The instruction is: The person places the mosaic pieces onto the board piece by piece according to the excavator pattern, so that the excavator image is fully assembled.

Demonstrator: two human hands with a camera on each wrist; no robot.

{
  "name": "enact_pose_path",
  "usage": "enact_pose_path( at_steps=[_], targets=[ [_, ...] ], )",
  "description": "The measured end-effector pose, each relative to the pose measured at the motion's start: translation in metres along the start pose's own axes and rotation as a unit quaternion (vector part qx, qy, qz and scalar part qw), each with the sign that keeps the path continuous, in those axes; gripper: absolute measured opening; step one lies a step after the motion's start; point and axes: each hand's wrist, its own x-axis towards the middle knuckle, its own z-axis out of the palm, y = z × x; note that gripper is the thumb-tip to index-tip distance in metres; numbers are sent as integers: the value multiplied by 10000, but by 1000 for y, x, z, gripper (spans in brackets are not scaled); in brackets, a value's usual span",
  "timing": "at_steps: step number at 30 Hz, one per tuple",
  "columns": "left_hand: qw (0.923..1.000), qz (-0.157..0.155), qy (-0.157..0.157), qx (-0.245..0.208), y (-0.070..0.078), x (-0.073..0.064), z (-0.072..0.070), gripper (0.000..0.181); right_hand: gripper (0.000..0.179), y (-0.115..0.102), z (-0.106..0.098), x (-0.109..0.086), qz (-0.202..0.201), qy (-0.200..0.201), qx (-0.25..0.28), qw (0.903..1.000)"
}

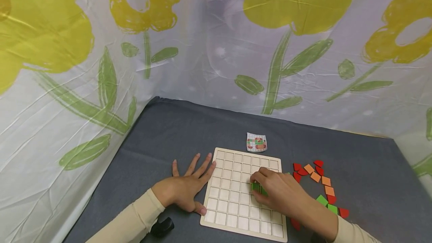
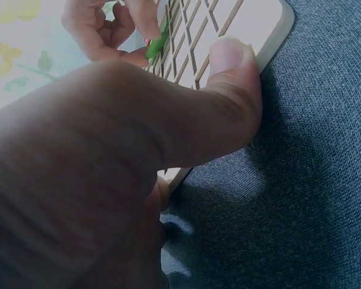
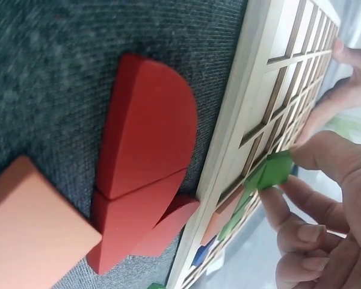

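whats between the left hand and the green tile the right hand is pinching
A bare stretch of the gridded board lies between the left hand and the green tile, as the head view shows.

Pale fabric hangings (image 1: 202,70) for walls, at left, back and right; creases running through them, left one slanting with long diagonal folds; large printed flowers (image 1: 270,10), yellow and ochre, some with pale centres; green stems (image 1: 276,74) and leaves (image 1: 307,58) beneath; dark grey-clothed table (image 1: 189,123), far edge along back hanging; light soft, faint bright spots (image 1: 220,51) on back fabric.
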Motion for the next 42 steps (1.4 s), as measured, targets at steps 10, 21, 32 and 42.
enact_pose_path(
  at_steps=[10, 21, 32, 42],
  targets=[
    [10000, -26, -19, 24, 1, 0, -1, 133, 20, 0, 0, 1, -63, -84, -104, 9999],
    [10000, -1, -12, 28, 1, -1, -2, 132, 18, -1, 3, 0, -84, -47, -166, 9998],
    [10000, -30, 27, 34, 2, -1, -1, 131, 16, 0, 4, -2, -133, -13, -162, 9998],
    [10000, -9, 63, -36, 0, 0, 1, 132, 13, -1, 2, -4, -223, -71, -128, 9996]
  ],
)
